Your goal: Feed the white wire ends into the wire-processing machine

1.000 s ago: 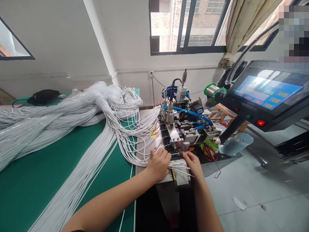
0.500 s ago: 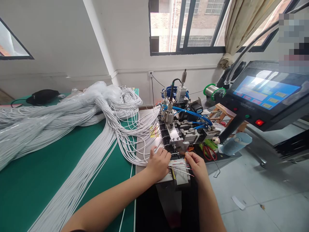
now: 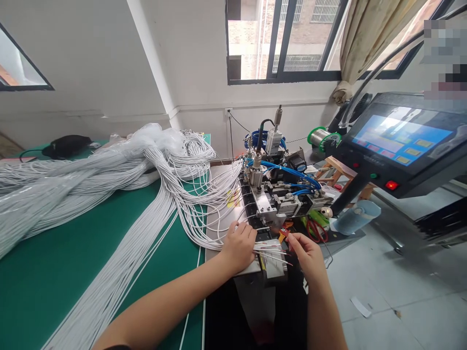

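My left hand (image 3: pixel 239 245) is closed over a fan of white cable ends (image 3: pixel 272 253), pressing them onto a small metal fixture plate (image 3: pixel 274 268) at the front of the soldering machine (image 3: pixel 272 192). Stripped red and white wire tips stick out to the right of its fingers. My right hand (image 3: pixel 306 253) sits just right of those tips, thumb and forefinger pinched together near the ends of the wires. The cables run back left into a large bundle of white cables (image 3: pixel 109 175) spread over the green mat (image 3: pixel 54 272).
A touchscreen control panel (image 3: pixel 403 138) with a red button stands at the right. Red-handled scissors (image 3: pixel 315 229), a solder spool (image 3: pixel 321 136) and a blue cup (image 3: pixel 355 216) lie beside the machine. A black object (image 3: pixel 65 144) rests far left. Grey floor lies to the right.
My right hand has drifted a little to the right, away from the fixture, with its fingers still pinched. My left hand has stayed on the wires.
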A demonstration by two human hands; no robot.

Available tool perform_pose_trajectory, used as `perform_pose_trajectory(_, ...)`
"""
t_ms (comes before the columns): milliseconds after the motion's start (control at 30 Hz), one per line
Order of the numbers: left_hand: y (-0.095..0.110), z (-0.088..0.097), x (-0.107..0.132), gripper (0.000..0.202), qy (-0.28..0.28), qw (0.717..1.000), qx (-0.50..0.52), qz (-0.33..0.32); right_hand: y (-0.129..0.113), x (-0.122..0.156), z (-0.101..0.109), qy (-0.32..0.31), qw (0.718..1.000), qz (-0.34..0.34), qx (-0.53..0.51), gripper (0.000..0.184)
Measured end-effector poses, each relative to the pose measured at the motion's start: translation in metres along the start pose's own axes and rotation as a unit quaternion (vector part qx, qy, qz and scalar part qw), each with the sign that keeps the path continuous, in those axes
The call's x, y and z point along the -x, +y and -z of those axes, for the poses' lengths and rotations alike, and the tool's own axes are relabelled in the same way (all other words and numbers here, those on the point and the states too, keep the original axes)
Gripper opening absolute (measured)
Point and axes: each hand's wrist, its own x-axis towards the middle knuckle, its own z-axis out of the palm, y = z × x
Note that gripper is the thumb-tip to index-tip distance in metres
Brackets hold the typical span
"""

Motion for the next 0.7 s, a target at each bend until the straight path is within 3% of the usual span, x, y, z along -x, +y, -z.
perform_pose_trajectory(133, 0.000, -0.002, 0.001, 0.043, 0.036, 0.998, -0.007, 0.047, 0.002, 0.002, 0.004, 0.005, 1.000, -0.017, 0.000, 0.037)
perform_pose_trajectory(367, 0.004, 0.004, 0.003, 0.024, 0.055, 0.997, 0.004, 0.057, 0.011, 0.001, 0.007, 0.009, 0.999, -0.027, -0.039, 0.034)
perform_pose_trajectory(567, 0.000, 0.005, 0.005, 0.017, 0.097, 0.995, 0.028, 0.011, 0.015, 0.001, 0.008, 0.020, 0.999, -0.022, -0.043, 0.033)
perform_pose_trajectory(700, 0.000, 0.004, 0.006, 0.021, 0.122, 0.991, 0.036, -0.049, 0.004, 0.004, 0.008, -0.022, 1.000, 0.010, -0.013, 0.029)
